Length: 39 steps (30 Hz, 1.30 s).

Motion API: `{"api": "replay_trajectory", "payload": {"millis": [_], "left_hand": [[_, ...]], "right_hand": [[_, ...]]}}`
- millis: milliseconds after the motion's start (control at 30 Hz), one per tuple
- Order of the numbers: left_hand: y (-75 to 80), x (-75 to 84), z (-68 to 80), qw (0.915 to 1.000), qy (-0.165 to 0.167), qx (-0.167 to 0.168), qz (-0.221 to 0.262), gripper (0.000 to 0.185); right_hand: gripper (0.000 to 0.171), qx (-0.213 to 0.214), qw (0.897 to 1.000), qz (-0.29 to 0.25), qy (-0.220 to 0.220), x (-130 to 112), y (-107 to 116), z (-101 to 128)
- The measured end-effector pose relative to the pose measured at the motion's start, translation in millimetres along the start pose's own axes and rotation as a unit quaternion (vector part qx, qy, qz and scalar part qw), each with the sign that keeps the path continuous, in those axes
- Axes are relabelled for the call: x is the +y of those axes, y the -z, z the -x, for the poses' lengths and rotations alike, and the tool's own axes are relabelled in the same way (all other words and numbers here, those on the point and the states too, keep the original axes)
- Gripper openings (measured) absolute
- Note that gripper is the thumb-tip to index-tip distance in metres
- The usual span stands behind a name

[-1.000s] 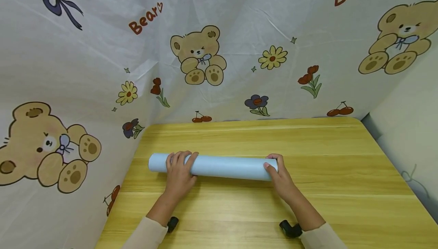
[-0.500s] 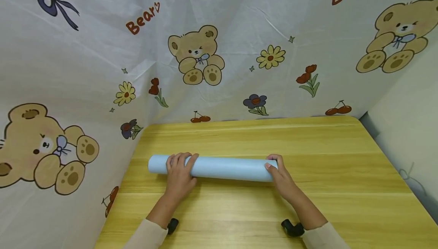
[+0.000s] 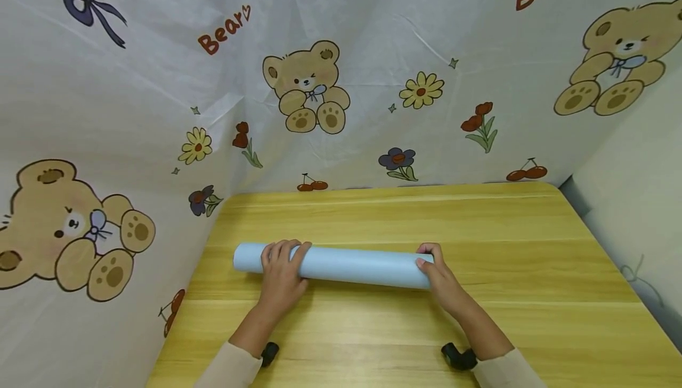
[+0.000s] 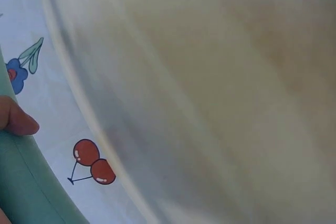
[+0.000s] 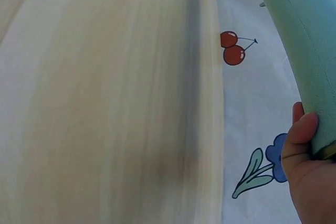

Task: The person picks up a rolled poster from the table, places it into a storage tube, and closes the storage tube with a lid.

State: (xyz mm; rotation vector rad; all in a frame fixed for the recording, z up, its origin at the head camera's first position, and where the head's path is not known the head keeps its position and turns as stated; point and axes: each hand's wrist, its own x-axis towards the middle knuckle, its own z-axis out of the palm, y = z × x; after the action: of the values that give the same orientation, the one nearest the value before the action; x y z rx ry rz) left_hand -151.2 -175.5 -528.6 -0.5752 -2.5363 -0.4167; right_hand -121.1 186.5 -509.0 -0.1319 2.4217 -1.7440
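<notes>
1. Our hands both rest on the pale blue roll (image 3: pixel 333 265), which lies crosswise on the wooden table (image 3: pixel 479 317), nearer its front half.
2. Behind and to the left we see the printed curtain (image 3: pixel 160 80), with bears, flowers and cherries, hanging right at the table's back and left edges; nothing stands between us and the roll.
3. We lay our left hand (image 3: pixel 280 275) over the roll near its left end, fingers curved over the top and gripping it, a short stub of roll showing beyond them.
4. We hold the roll's right end with our right hand (image 3: pixel 439 278), thumb and fingers curled round the end.
5. Small dark wrist camera mounts (image 3: pixel 457 357) sit at our cuffs.
</notes>
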Motion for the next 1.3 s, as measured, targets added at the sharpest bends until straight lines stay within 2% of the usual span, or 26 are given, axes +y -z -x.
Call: {"api": "replay_trajectory", "payload": {"millis": [167, 333, 433, 700, 800, 867, 933, 1000, 1067, 1167, 1233, 1300], "left_hand": [[3.7, 0.7, -3.5, 0.9999, 0.001, 0.012, -0.005, 0.085], [10.1, 0.3, -4.7, 0.9998, 0.0, 0.014, -0.017, 0.089], [14.7, -1.6, -4.3, 0.9996, 0.01, 0.014, -0.022, 0.093], [22.4, -19.1, 2.9, 0.9952, 0.095, 0.023, -0.003, 0.107], [24.7, -24.1, 7.2, 0.9904, 0.131, 0.03, 0.032, 0.111], [26.8, -25.6, 10.8, 0.9836, 0.164, 0.031, 0.068, 0.113], [29.5, -25.7, 13.7, 0.9694, 0.211, 0.02, 0.124, 0.114], [31.7, -25.4, 15.4, 0.9474, 0.26, -0.007, 0.186, 0.115], [34.3, -24.5, 15.8, 0.9165, 0.308, -0.039, 0.253, 0.114], [37.2, -22.4, 16.4, 0.8712, 0.362, -0.08, 0.322, 0.11], [38.4, -20.0, 17.8, 0.8449, 0.385, -0.094, 0.359, 0.107], [38.7, -17.5, 19.7, 0.8235, 0.401, -0.1, 0.389, 0.103]], "right_hand": [[0.039, 0.019, 0.999, -0.018, 0.03, -3, 2, 6], [0.043, 0.03, 0.996, -0.081, 0.016, -3, 8, 9], [0.045, 0.049, 0.993, -0.106, 0.005, -2, 14, 11], [0.043, 0.096, 0.985, -0.145, 0.0, 2, 32, 16], [0.041, 0.105, 0.981, -0.163, 0.0, 5, 36, 17], [0.042, 0.108, 0.979, -0.171, 0.001, 6, 38, 19], [0.042, 0.111, 0.979, -0.169, -0.002, 8, 40, 20], [0.043, 0.116, 0.98, -0.164, -0.007, 9, 41, 21], [0.044, 0.119, 0.98, -0.156, -0.012, 10, 42, 21], [0.049, 0.117, 0.982, -0.145, -0.022, 12, 44, 23], [0.054, 0.112, 0.983, -0.142, -0.03, 13, 45, 24], [0.059, 0.111, 0.984, -0.132, -0.041, 14, 46, 25]]}}
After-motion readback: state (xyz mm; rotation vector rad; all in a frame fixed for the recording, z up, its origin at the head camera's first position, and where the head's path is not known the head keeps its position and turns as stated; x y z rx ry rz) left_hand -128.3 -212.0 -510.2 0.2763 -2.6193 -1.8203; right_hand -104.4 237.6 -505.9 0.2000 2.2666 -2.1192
